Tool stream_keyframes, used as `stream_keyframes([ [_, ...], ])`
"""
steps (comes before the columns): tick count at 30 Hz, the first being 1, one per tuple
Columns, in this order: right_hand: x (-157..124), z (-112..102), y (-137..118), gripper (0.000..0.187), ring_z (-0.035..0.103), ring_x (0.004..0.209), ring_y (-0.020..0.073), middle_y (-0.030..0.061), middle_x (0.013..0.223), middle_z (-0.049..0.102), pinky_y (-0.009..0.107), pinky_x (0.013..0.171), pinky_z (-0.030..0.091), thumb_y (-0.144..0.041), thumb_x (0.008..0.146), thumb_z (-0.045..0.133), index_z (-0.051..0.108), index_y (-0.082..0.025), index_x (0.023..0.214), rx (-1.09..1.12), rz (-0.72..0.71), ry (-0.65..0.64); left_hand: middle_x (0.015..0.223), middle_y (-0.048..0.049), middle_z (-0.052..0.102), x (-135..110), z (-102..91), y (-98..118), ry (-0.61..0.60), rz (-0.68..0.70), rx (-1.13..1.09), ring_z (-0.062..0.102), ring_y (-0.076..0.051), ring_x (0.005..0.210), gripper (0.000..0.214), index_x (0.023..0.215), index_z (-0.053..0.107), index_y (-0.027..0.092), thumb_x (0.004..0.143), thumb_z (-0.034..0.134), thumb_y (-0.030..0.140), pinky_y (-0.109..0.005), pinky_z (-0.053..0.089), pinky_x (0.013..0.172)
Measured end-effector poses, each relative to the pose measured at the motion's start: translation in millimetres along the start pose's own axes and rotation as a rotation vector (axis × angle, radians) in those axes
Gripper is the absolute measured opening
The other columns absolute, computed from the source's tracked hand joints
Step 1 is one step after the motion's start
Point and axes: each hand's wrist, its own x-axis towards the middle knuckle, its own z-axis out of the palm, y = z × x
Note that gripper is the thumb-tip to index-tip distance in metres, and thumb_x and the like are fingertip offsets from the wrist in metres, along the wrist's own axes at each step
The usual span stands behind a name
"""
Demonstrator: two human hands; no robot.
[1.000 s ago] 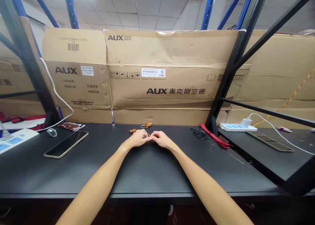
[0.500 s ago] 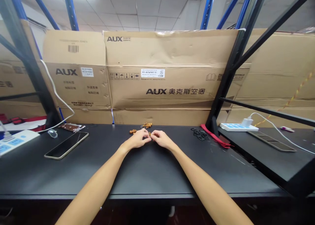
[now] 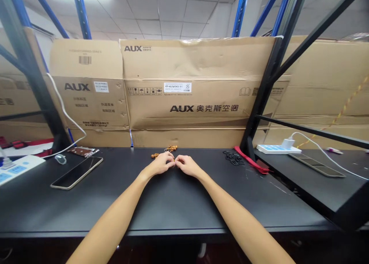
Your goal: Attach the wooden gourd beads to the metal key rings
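My left hand [image 3: 161,165] and my right hand [image 3: 186,166] rest close together on the black table [image 3: 173,202], fingertips pinched and nearly touching. Whatever sits between the fingertips is too small to name. Just behind the hands lie small brown wooden beads [image 3: 155,155] and a second cluster of beads with a thin ring [image 3: 171,148] on the table.
A phone [image 3: 77,172] lies face up at the left, with a white power strip [image 3: 17,166] and a brown packet [image 3: 83,151] nearby. Black rings [image 3: 233,158] and a red strap [image 3: 250,162] lie at the right. Cardboard boxes [image 3: 196,102] wall the back. Another power strip [image 3: 276,149] sits on the right table.
The hands have stayed in place with only small finger shifts. The camera has tilted slightly, so the scene sits a little lower in the frame.
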Motion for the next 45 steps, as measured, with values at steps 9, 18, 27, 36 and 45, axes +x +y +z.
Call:
stream_keyframes([
  [9, 1.4, -2.5, 2.3, 0.019, 0.049, 0.058, 0.0110, -0.0009, 0.063, 0.060, 0.022, 0.059, 0.038, -0.030, 0.079, 0.049, 0.060, -0.017, 0.071, 0.086, 0.022, 0.036, 0.097, -0.0050, 0.062, 1.6, 6.1, -0.3, -0.004, -0.030, 0.017, 0.059, -0.017, 0.087, 0.022, 0.070, 0.065, 0.018, 0.081, 0.056, 0.035, -0.030, 0.045, 0.086],
  [18, 0.3, -4.4, 1.5, 0.018, 0.052, 0.059, 0.0117, 0.0010, 0.066, 0.063, 0.022, 0.060, 0.039, -0.028, 0.079, 0.050, 0.061, -0.017, 0.071, 0.003, 0.052, 0.060, 0.099, -0.0049, 0.060, -0.5, -0.5, 0.1, -0.027, -0.007, -0.024, 0.058, -0.018, 0.090, 0.020, 0.076, 0.066, 0.019, 0.083, 0.053, 0.033, -0.031, 0.044, 0.088],
  [27, -1.0, 0.1, -2.3, 0.018, 0.054, 0.059, 0.0116, 0.0008, 0.066, 0.065, 0.022, 0.062, 0.040, -0.028, 0.079, 0.050, 0.063, -0.018, 0.075, 0.015, 0.041, 0.011, 0.098, -0.0055, 0.060, 0.3, 3.2, 2.4, -0.030, -0.043, -0.020, 0.058, -0.017, 0.087, 0.024, 0.068, 0.064, 0.017, 0.083, 0.054, 0.033, -0.031, 0.043, 0.087],
  [36, 0.9, -8.5, -2.5, 0.024, 0.053, 0.060, 0.0118, 0.0014, 0.067, 0.064, 0.023, 0.063, 0.041, -0.034, 0.079, 0.051, 0.066, -0.015, 0.078, 0.122, 0.002, 0.065, 0.114, -0.0044, 0.053, -3.2, -17.6, -4.3, -0.130, -0.090, -0.239, 0.055, -0.014, 0.090, 0.025, 0.082, 0.068, 0.019, 0.084, 0.054, 0.039, -0.026, 0.045, 0.081],
  [45, 2.9, -6.3, 0.5, 0.023, 0.056, 0.060, 0.0116, 0.0016, 0.064, 0.065, 0.021, 0.060, 0.043, -0.032, 0.079, 0.052, 0.066, -0.015, 0.075, 0.222, 0.041, -0.048, 0.123, -0.0033, 0.052, -7.4, -26.1, -9.4, -0.236, -0.080, -0.278, 0.053, -0.017, 0.104, 0.030, 0.086, 0.069, 0.022, 0.084, 0.053, 0.046, -0.030, 0.039, 0.094],
])
